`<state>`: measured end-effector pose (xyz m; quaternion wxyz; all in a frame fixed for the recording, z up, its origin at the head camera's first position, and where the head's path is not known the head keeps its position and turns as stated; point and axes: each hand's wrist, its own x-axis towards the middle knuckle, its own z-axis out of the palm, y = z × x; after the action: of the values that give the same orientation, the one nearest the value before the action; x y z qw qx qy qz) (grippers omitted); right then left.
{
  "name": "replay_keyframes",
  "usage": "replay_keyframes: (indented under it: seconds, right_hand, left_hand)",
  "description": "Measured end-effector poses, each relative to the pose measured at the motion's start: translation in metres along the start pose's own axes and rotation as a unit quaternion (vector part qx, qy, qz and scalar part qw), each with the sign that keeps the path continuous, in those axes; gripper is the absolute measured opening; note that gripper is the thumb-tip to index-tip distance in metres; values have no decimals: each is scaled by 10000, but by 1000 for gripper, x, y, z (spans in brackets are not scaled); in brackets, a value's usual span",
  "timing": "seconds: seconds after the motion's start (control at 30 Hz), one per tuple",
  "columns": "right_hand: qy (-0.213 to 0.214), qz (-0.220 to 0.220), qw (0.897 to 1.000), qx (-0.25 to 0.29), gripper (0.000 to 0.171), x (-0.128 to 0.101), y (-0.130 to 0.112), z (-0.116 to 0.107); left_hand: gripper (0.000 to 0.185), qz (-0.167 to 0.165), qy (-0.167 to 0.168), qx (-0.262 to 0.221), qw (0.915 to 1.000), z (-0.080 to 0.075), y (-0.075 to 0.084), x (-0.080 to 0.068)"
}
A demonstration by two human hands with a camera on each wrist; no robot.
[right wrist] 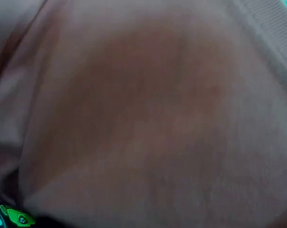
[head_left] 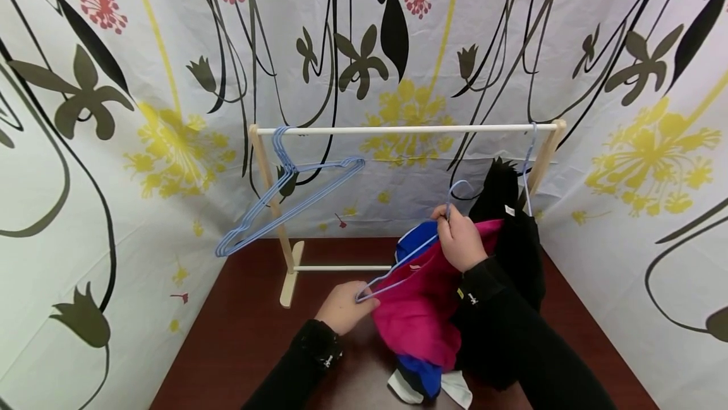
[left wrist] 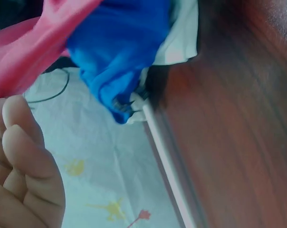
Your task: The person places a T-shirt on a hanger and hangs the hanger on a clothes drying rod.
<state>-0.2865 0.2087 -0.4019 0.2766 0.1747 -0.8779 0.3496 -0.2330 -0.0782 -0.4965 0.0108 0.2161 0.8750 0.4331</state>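
A blue wire hanger (head_left: 411, 262) slants across a pink garment (head_left: 412, 309) with blue parts and white ends. My right hand (head_left: 462, 239) grips the hanger just below its hook, by the garment's upper part. Lower down, my left hand (head_left: 344, 306) pinches the hanger's left end between thumb and fingers, at the garment's edge. In the left wrist view, curled fingers (left wrist: 22, 137) show beside the pink cloth, with the blue part (left wrist: 119, 47) hanging beyond. Cloth (right wrist: 148, 118) fills the right wrist view, close and blurred, hiding that hand.
A wooden rack with a white rail (head_left: 409, 129) stands at the back. Several blue hangers (head_left: 290, 195) hang at its left. At the right, a black garment (head_left: 520, 252) hangs from another hanger (head_left: 529, 170). Patterned curtains (head_left: 352, 69) surround the dark red tabletop (head_left: 227, 347).
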Motion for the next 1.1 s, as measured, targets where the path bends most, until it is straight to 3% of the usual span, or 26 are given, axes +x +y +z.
replay_keyframes:
  seconds: [0.2, 0.47, 0.77, 0.93, 1.1]
  right_hand:
    - [253, 58, 9987, -446, 20, 1, 7, 1]
    - [-48, 84, 9978, -658, 18, -1, 10, 3]
    - [-247, -196, 9978, -579, 18, 1, 6, 8]
    - [-731, -304, 9954, -545, 21, -2, 1, 13]
    - [-1138, -351, 9915, -524, 21, -5, -7, 19]
  left_hand:
    - [27, 185, 23, 217, 9996, -17, 0, -7]
    - [24, 383, 198, 290, 9986, -28, 13, -6]
    - [15, 649, 310, 487, 9962, -25, 36, 8]
    - [18, 834, 271, 564, 9945, -22, 47, 16]
    - [17, 809, 140, 590, 9949, -16, 57, 23]
